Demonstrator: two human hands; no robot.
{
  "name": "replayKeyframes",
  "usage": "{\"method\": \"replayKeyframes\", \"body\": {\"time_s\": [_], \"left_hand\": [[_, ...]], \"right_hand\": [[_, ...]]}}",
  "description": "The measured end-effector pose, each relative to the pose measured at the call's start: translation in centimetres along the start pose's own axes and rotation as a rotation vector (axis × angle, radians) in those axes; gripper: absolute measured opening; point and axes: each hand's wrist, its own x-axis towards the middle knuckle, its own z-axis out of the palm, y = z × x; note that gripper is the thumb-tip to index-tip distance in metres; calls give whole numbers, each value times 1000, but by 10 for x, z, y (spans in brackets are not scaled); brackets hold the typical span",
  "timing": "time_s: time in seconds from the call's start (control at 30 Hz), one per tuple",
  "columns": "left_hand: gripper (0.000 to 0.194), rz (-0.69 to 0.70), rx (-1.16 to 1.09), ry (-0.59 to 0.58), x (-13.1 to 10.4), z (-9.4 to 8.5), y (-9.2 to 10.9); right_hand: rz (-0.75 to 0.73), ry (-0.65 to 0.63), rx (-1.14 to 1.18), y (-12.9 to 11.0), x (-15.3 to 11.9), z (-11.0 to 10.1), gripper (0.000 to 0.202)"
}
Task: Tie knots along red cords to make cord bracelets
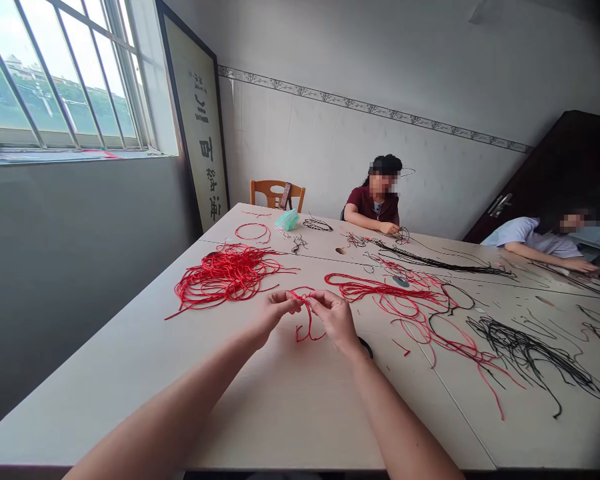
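Observation:
A thin red cord is pinched between both hands just above the table, with its loose ends dangling in a loop below the fingers. My left hand is closed on it from the left, thumb against forefinger. From the right, my right hand grips the same cord close to the left fingertips. Between them the cord bunches in what looks like a knot, too small to make out fully. A dark round object lies partly hidden behind my right wrist.
A big heap of red cords lies left; a red bundle and black cords lie right. Farther back are a green plastic bag and long black strands. Two people sit across the table, one handling black cord.

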Motion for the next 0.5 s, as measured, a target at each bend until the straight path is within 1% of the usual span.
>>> {"method": "replayKeyframes", "body": {"time_s": [0.07, 0.13, 0.27, 0.37, 0.5], "left_hand": [[18, 6, 2, 5, 1, -1, 0], [18, 6, 13, 0, 1, -1, -2], [19, 15, 15, -5, 3, -2, -7], [16, -1, 30, 3, 5, -4, -11], [16, -27, 77, 34, 7, -6, -14]], "right_hand": [[-68, -17, -146, 0, -1, -1, 18], [-123, -8, -243, 0, -2, -1, 18], [-203, 5, -319, -1, -4, -1, 17], [-165, -21, -281, -1, -3, -1, 18], [-59, -112, -130, -1, -1, -3, 23]]}}
